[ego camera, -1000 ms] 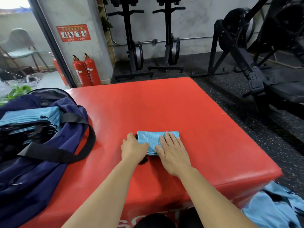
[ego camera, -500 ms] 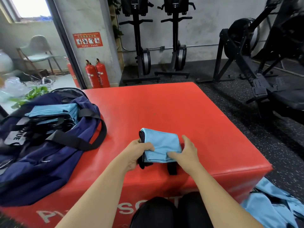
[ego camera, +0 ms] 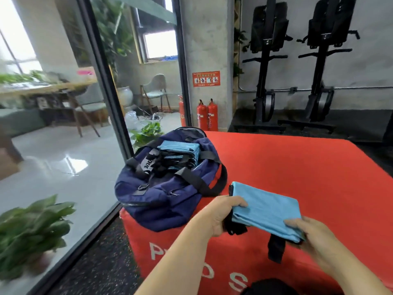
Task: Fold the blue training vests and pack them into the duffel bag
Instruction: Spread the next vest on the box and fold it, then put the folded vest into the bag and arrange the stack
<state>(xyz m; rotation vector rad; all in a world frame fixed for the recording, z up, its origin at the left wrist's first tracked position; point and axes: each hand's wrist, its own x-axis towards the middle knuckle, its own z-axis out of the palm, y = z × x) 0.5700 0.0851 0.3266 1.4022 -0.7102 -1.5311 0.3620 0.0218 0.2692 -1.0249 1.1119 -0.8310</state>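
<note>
Folded blue vest (ego camera: 265, 211) is held in both hands over the near edge of the red worktop (ego camera: 297, 162), just right of the duffel bag (ego camera: 161, 201). Left hand (ego camera: 221, 213) grips the vest's bag-side edge, thumb on top, fingers curled under around cloth and black trim. Right hand (ego camera: 312, 241) pinches the corner farthest from the bag, fingers clamped on the cloth. Black strap (ego camera: 275, 249) hangs loose below the vest. Bag sits on the worktop's left corner, top open. Stack of folded vests (ego camera: 180, 149) is inside the bag, toward its far end. Two fire extinguishers (ego camera: 207, 116) stand on the floor behind the bag. Plant (ego camera: 148, 133) is just beyond the bag's far-left side.
</note>
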